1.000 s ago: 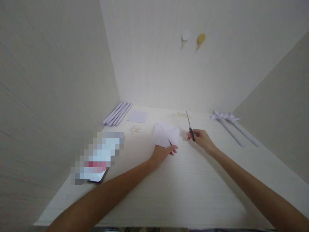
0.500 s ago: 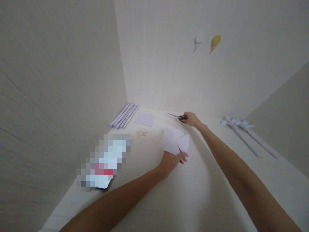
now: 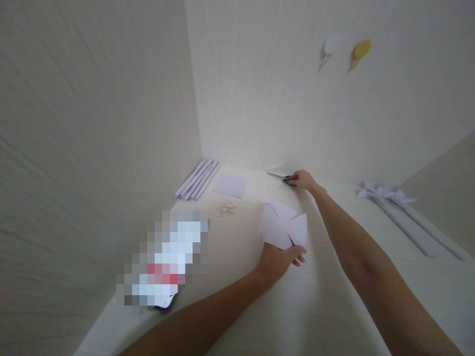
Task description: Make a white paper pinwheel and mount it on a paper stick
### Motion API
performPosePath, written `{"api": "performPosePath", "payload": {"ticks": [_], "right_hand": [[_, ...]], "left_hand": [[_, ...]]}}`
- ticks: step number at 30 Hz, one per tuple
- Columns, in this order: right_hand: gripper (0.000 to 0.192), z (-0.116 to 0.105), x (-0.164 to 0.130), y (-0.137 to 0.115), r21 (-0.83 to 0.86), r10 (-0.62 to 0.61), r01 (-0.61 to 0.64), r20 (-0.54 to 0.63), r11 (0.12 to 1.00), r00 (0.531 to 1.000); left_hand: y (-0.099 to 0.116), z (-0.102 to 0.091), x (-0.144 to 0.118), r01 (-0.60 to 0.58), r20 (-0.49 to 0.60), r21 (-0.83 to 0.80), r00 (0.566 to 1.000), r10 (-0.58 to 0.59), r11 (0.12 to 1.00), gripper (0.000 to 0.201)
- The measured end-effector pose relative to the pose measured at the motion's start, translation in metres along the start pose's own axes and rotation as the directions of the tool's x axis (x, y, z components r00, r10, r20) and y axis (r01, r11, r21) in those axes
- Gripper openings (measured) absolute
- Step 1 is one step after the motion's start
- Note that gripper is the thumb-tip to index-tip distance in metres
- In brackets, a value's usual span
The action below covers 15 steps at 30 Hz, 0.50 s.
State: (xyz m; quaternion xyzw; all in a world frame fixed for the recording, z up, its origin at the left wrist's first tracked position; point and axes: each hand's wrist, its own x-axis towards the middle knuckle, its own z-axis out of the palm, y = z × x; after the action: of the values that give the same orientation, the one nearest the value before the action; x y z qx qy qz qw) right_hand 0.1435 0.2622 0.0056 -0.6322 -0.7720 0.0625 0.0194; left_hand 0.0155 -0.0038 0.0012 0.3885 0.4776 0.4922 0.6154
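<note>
The left hand [image 3: 278, 259] rests on the pale surface [image 3: 326, 306] with its fingers [image 3: 299, 256] pinched on the near edge of a white cut paper piece [image 3: 282, 225], a pinwheel-like shape of several triangular flaps that lies flat just beyond the hand, near the middle of the surface. The right hand [image 3: 305, 180] is stretched far forward to the back of the surface, close to the wall [image 3: 282, 99], with the arm crossing to the right of the paper piece. Its fingers are closed around the dark handles of a pair of scissors [image 3: 282, 177], whose blades point left and lie low along the surface; whether the blades are parted cannot be told. To the left of the scissors lies a small square sheet of white paper [image 3: 230, 185], and left of that a row of rolled white paper sticks [image 3: 197, 179] against the side wall. A few small pale scraps [image 3: 226, 207] lie between the square sheet and the cut paper piece. At the near left edge sits a phone [image 3: 163, 269], its face blurred. At the far right lie finished paper pinwheels [image 3: 403, 212] on long stems. Two round pieces [image 3: 345, 52], one white and one yellow, are fixed to the back wall.
</note>
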Motion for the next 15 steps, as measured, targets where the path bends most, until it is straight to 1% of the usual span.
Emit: {"api": "performPosePath", "payload": {"ticks": [4, 9, 12, 13, 15], "right_hand": [[0.029, 0.004, 0.0, 0.004, 0.03, 0.013, -0.012, -0.016, 0.999, 1.0], [0.028, 0.01, -0.002, 0.004, 0.112, 0.013, -0.003, -0.086, 0.994, 0.996], [0.027, 0.009, -0.007, 0.002, 0.194, 0.019, 0.012, -0.158, 0.981, 0.987], [0.024, 0.008, -0.01, 0.001, 0.227, 0.025, 0.02, -0.193, 0.974, 0.981], [0.012, 0.003, -0.017, 0.001, 0.305, 0.053, 0.035, -0.277, 0.952, 0.959]], "left_hand": [[0.0, 0.0, 0.001, -0.015, 0.016, -0.01, 1.0, 0.015, 1.0, 0.008], [0.003, -0.001, 0.0, -0.004, 0.008, 0.038, 1.0, 0.004, 0.999, 0.009], [0.004, 0.0, -0.001, -0.005, 0.016, 0.016, 1.0, 0.005, 1.0, 0.007], [0.004, 0.0, -0.001, -0.006, 0.015, 0.01, 1.0, 0.006, 1.0, 0.006], [0.003, 0.0, -0.001, -0.01, 0.009, 0.016, 1.0, 0.01, 1.0, 0.007]]}}
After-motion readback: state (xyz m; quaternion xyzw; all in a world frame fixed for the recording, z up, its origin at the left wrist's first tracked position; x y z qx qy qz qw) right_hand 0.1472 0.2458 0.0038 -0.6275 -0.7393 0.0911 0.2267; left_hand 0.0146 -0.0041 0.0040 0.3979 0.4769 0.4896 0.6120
